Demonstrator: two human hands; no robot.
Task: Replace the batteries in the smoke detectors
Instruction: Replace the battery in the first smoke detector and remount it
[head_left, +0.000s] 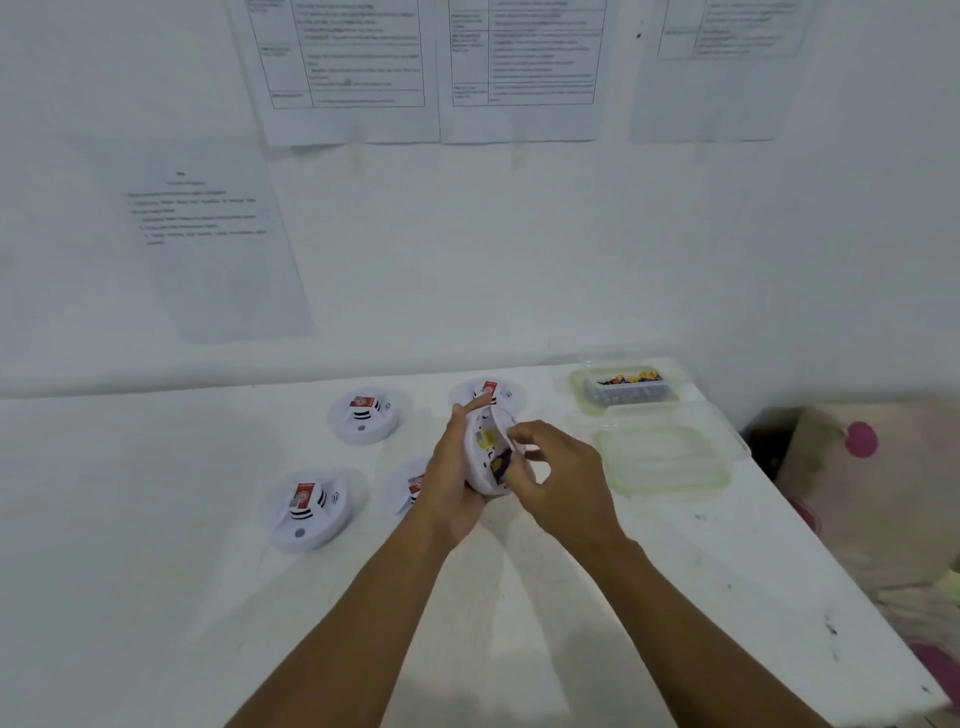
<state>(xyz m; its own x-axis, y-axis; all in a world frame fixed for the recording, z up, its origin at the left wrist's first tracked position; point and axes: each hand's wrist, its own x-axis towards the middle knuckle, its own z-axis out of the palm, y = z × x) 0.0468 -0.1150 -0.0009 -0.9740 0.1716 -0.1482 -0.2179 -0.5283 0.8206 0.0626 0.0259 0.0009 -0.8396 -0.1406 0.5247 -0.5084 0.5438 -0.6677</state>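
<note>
Holding the smoke detector above the counter with the left hand curled round its rim; pinching the purple battery in its open back with fingers of the right hand. Keep it steady, pull straight.

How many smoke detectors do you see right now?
5: one detector gripped in the left hand, four on the table: far left, far right, near left, and one half hidden behind the left hand.

A round white plastic smoke detector between the fingers shows yellow and purple patches inside. Left of the fingers, another round white detector bears a red label.
</note>
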